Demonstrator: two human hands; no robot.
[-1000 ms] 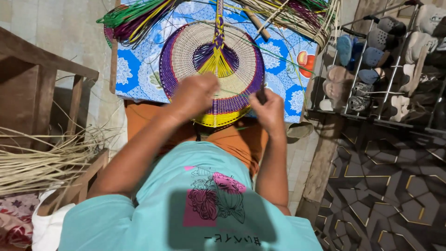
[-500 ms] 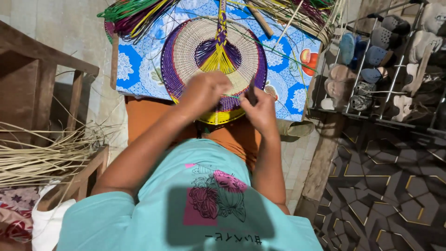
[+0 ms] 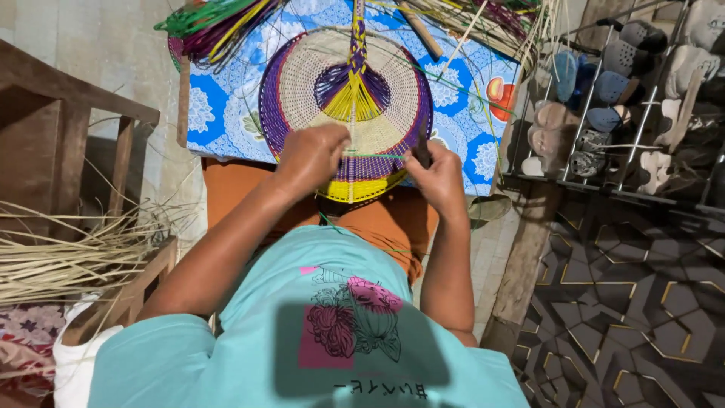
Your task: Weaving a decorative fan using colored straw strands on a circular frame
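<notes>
Woven in cream, purple and yellow, the round fan (image 3: 302, 83) lay flat on your desk (image 3: 226, 113), which was covered in a blue cloth with white flower prints. Its near edge hung toward your lap, and a braided purple and yellow handle (image 3: 356, 38) ran away from you up the middle, spreading into a yellow and purple sunburst at the centre.

Your left hand (image 3: 313, 155) rested on the near left part of the fan, its grip pressed together in a loose fist over the weave. Your right hand (image 3: 436, 175) sat at the near right rim, its grip closed around a small dark tool (image 3: 421, 151) that stood upright against the purple border. A thin green strand (image 3: 377, 156) stretched tight between your two hands, just above the yellow and purple bands of the rim; both hands seemed to pinch its ends, though the fingertips were hidden.

At the far left corner of the desk lay a bundle of green, purple and yellow strips (image 3: 219, 23). At the far right lay a heap of pale straw (image 3: 483, 23) with a wooden stick (image 3: 421, 32) across it. To your left, dry reeds (image 3: 68, 257) rested over a wooden bench (image 3: 45, 113). To your right stood a metal rack of shoes (image 3: 619, 91) above a dark patterned floor (image 3: 642, 302).
</notes>
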